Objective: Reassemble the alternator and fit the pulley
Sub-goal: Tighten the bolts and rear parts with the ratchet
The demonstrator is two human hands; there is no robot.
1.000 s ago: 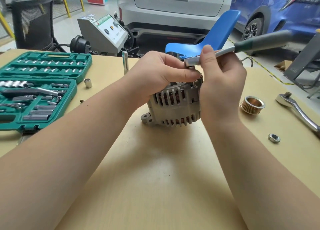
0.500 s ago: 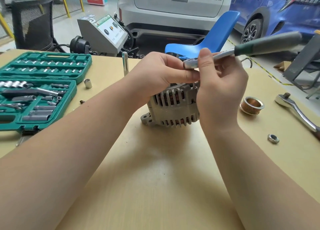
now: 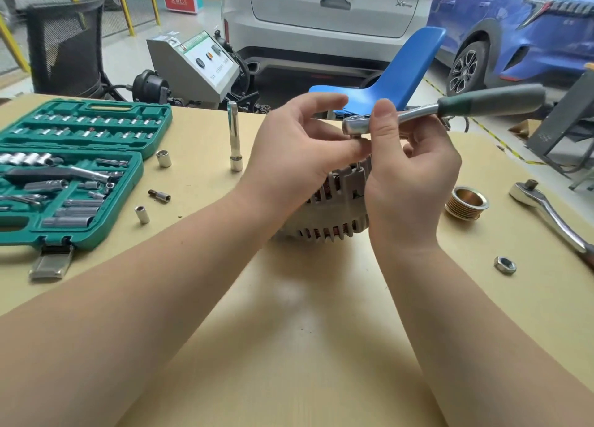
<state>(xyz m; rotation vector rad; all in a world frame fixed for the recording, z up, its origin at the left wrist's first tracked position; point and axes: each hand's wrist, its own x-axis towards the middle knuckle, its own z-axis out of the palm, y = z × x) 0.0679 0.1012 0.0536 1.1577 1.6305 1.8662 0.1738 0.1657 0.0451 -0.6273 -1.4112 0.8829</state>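
The right hand (image 3: 408,182) pinches the head of the small ratchet (image 3: 418,113); the left hand (image 3: 299,150) pinches the socket beneath it, over the alternator (image 3: 334,208) mid-desk. Heavy, rigid, finned casting: best steadied by its body. The pulley (image 3: 466,202) and nut (image 3: 505,265) wait near the desk's right edge.
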